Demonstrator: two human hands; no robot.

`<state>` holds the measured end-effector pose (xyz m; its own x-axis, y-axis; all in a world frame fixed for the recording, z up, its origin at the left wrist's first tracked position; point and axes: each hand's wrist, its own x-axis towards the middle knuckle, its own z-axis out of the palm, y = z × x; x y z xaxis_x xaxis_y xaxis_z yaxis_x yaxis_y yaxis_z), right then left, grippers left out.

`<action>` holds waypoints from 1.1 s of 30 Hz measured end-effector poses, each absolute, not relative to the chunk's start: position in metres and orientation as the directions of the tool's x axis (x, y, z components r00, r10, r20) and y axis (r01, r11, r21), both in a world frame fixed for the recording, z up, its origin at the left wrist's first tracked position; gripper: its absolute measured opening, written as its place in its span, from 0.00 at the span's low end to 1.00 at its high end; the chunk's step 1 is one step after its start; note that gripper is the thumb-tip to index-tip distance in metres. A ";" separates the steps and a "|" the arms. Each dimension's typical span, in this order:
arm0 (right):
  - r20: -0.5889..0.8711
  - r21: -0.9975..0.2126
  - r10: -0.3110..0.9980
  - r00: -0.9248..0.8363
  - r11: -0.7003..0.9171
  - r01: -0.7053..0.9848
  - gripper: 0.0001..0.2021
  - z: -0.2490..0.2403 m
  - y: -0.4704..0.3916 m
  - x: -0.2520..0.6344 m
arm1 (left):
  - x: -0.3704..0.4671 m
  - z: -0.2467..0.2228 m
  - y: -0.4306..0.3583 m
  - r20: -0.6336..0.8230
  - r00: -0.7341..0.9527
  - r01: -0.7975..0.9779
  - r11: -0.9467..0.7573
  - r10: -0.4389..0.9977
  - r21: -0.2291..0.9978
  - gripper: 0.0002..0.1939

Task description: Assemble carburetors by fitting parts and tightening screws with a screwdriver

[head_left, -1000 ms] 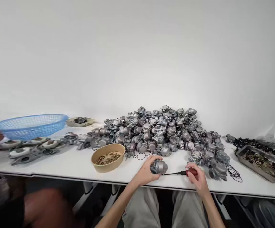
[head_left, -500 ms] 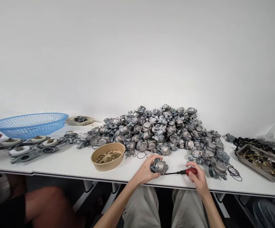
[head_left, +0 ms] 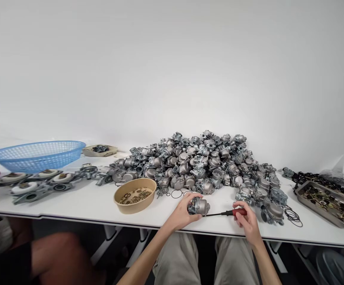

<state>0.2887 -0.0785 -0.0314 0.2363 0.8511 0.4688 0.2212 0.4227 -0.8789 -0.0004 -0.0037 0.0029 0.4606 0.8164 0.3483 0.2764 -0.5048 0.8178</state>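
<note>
With the screwdriver (head_left: 239, 212) closed in our right hand's (head_left: 251, 226) fingers, we bring its tip beside left thumb — there our left hand (head_left: 180, 215) grips the metal part (head_left: 202, 206). Straight tip seems needed.

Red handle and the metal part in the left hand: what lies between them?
Head view: a thin dark shaft runs from the red handle to the metal part, with white table around it.

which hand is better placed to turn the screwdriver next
Right, I'd say: the right hand holds the screwdriver by its red handle, while the left hand grips the metal part at the shaft's far end.
</note>
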 end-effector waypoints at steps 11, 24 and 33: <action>0.399 -0.913 0.868 0.296 0.344 0.219 0.26 -0.025 -0.077 0.285 | 0.001 -0.002 0.002 0.375 0.470 0.250 -0.528 0.799 0.812 0.30; 0.355 -0.929 0.878 0.322 0.292 0.228 0.28 -0.020 -0.077 0.281 | 0.002 -0.002 0.004 0.367 0.461 0.268 -0.522 0.808 0.810 0.32; 0.488 -0.869 0.843 0.225 0.446 0.213 0.23 -0.030 -0.079 0.292 | 0.001 -0.004 0.006 0.358 0.473 0.252 -0.513 0.805 0.820 0.33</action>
